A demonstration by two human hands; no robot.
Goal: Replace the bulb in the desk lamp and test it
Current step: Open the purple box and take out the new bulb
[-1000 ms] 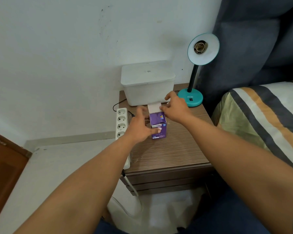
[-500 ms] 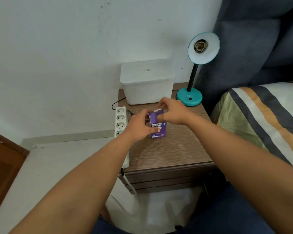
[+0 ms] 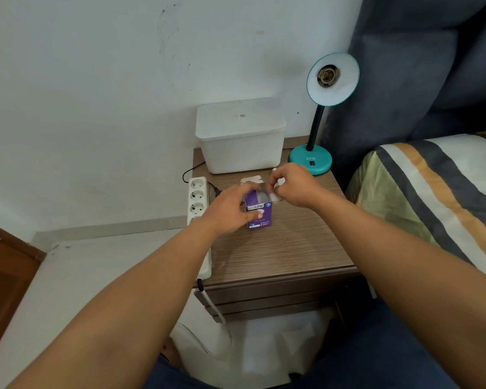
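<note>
A small purple bulb box (image 3: 260, 213) stands upright on the wooden nightstand (image 3: 281, 248). My left hand (image 3: 227, 209) grips its left side. My right hand (image 3: 295, 186) pinches a white top flap of the box, and the top stands open with a pale rounded bulb just showing inside. At the back right corner stands the teal desk lamp (image 3: 312, 161), its round shade (image 3: 333, 78) tilted toward me with a bare socket and no bulb in it.
A white lidded plastic bin (image 3: 240, 136) sits against the wall behind the box. A white power strip (image 3: 198, 203) lies along the nightstand's left edge, a black plug in it. A bed with a striped cover (image 3: 438, 192) is on the right.
The box's long top flap, upright a second ago, was folded down. My right hand now pulls a side flap outward, so the top is open and the bulb shows.
</note>
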